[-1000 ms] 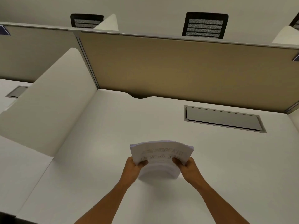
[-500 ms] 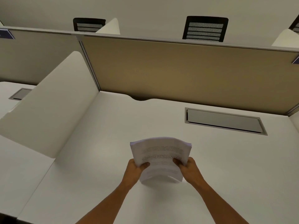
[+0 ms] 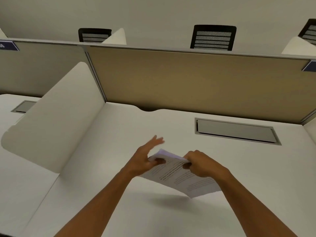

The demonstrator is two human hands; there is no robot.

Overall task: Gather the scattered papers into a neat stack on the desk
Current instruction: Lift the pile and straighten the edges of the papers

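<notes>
The papers (image 3: 188, 181) hang tilted above the table (image 3: 256, 177). Their long axis runs from far-left down to near-right, with the far edge between both hands. The right hand (image 3: 201, 165) clamps its fingers on that edge. The left hand (image 3: 142, 162) spreads straight fingers (image 3: 154, 142) past the corner, thumb touching it.

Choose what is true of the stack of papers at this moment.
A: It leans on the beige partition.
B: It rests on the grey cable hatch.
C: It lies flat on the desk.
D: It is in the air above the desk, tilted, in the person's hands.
D: the right hand grips the tilted stack of papers, the left hand touches its edge, and its shadow falls on the desk below.
</notes>
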